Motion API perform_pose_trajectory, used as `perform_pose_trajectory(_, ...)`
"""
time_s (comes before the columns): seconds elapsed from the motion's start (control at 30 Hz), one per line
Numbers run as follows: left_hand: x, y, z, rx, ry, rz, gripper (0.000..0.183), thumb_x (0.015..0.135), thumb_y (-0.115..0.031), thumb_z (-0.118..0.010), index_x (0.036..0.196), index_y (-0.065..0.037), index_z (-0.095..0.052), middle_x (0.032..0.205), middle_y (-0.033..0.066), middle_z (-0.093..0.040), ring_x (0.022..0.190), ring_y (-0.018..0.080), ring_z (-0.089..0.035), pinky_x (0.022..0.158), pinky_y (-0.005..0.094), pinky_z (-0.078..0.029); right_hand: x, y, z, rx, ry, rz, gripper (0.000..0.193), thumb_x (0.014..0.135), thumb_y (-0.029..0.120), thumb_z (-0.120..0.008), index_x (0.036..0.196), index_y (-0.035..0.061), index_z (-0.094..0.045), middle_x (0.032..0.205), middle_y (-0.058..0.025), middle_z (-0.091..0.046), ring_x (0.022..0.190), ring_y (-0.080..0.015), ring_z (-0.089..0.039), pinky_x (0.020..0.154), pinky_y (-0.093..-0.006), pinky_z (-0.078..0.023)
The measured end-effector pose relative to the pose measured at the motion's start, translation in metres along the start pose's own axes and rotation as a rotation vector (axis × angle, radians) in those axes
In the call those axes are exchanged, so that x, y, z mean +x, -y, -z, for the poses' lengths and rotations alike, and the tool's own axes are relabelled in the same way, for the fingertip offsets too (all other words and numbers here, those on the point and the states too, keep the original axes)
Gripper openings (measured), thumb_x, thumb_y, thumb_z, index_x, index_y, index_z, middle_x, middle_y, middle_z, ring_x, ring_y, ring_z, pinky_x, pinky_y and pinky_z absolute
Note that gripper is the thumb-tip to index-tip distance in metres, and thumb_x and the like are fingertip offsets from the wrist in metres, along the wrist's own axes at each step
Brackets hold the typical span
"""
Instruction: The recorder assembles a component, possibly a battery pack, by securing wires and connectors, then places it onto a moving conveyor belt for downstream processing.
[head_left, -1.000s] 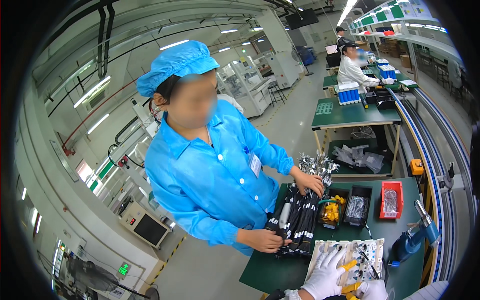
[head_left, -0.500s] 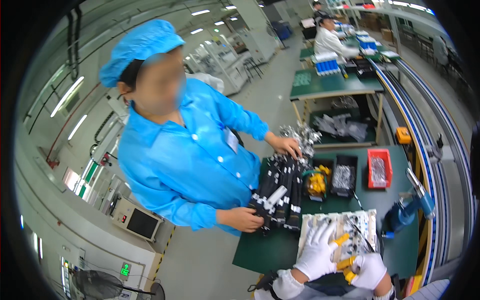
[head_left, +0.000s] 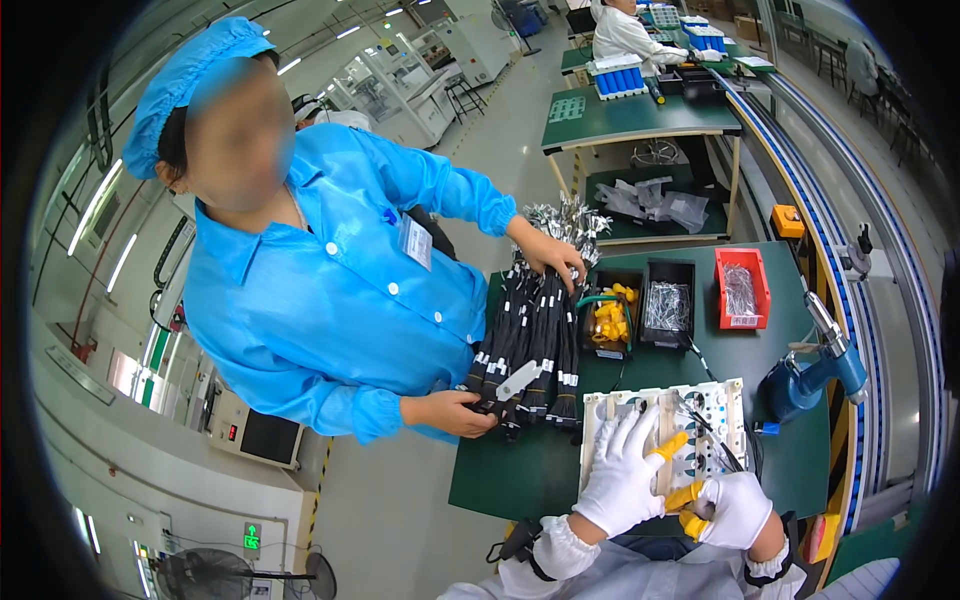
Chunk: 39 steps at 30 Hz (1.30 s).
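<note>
My left hand (head_left: pixel 625 470), in a white glove with a yellow cover on the thumb, lies with fingers spread on a white perforated frame (head_left: pixel 735 415) with metal pieces in it. At the frame's near edge, my right hand (head_left: pixel 738 512), gloved in white with yellow-covered fingertips, is curled and points left. Whatever its fingers may hold is hidden. Thin black wires (head_left: pixel 722 445) run over the frame between the hands. Across the table, another person in blue rests both hands on a bundle of black cable harnesses (head_left: pixel 520 345), with a pale strip (head_left: pixel 518 381) on top.
Beyond the frame stand a black bin of yellow parts (head_left: pixel 612 318), a black bin of metal fasteners (head_left: pixel 668 305) and a red bin (head_left: pixel 742 290). A blue power screwdriver (head_left: pixel 825 370) is at the right. Conveyor rails (head_left: pixel 850 250) run along the table's right side.
The view has shifted, so the table and the other person sit further left and higher in the picture. My left hand stays spread on the frame and my right hand stays at its near edge.
</note>
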<state>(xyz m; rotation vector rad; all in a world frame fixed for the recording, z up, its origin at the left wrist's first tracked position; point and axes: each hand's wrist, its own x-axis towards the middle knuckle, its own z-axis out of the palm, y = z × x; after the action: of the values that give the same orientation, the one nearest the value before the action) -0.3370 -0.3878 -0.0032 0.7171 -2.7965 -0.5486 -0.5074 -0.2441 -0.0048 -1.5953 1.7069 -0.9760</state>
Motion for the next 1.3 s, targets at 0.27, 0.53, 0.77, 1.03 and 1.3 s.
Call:
perform_pose_trajectory(0.27, 0.002, -0.004, 0.000, -0.060, 0.016, -0.010, 0.071, 0.059, -0.033, -0.085, 0.124, -0.011, -0.068, 0.158, 0.0200, -0.031, 0.144, 0.0427, -0.030, 0.120, 0.0578, -0.019, -0.004, 0.006, 0.011, -0.017, 0.083, -0.007, 0.030, 0.074, 0.022, -0.083, 0.063, 0.0116, -0.057, 0.059, -0.0055, -0.058, 0.052, -0.0260, -0.058, 0.052, -0.0324, -0.047)
perform_pose_trajectory(0.53, 0.004, -0.003, 0.009, -0.011, -0.047, -0.031, 0.072, 0.068, -0.052, -0.083, 0.128, -0.016, -0.068, 0.151, 0.0258, -0.039, 0.142, 0.0437, -0.033, 0.117, 0.0584, -0.021, -0.051, -0.035, 0.056, 0.063, -0.528, -0.371, 0.027, 0.079, 0.021, -0.083, 0.086, 0.0031, -0.063, 0.088, -0.0121, -0.067, 0.078, -0.0265, -0.066, 0.068, -0.0345, -0.050)
perform_pose_trajectory(0.77, 0.005, -0.002, 0.002, -0.049, 0.016, -0.016, 0.072, 0.067, -0.048, -0.083, 0.127, -0.012, -0.069, 0.157, 0.0191, -0.032, 0.146, 0.0362, -0.026, 0.121, 0.0537, -0.013, 0.006, -0.140, 0.111, 0.193, -0.727, -0.160, 0.053, 0.090, 0.029, -0.076, 0.130, 0.0000, -0.059, 0.127, -0.0149, -0.065, 0.118, -0.0243, -0.061, 0.101, -0.0374, -0.048)
perform_pose_trajectory(1.03, 0.002, -0.001, 0.002, -0.068, -0.001, 0.001, 0.068, 0.068, -0.050, -0.083, 0.126, -0.017, -0.070, 0.156, 0.0175, -0.035, 0.143, 0.0407, -0.030, 0.121, 0.0572, -0.015, 0.055, -0.033, 0.157, -0.108, -0.152, -0.056, 0.026, 0.096, 0.014, -0.063, 0.119, 0.0043, -0.067, 0.105, -0.0121, -0.075, 0.097, -0.0244, -0.072, 0.084, -0.0352, -0.057)
perform_pose_trajectory(1.3, 0.000, 0.005, -0.001, -0.091, -0.038, 0.033, 0.070, 0.067, -0.050, -0.083, 0.127, -0.018, -0.070, 0.157, 0.0164, -0.033, 0.144, 0.0384, -0.030, 0.122, 0.0549, -0.015, 0.042, 0.122, 0.104, -0.584, 0.611, -0.406, 0.020, 0.079, 0.028, -0.070, 0.084, 0.0083, -0.073, 0.079, -0.0112, -0.072, 0.069, -0.0298, -0.069, 0.067, -0.0364, -0.059)
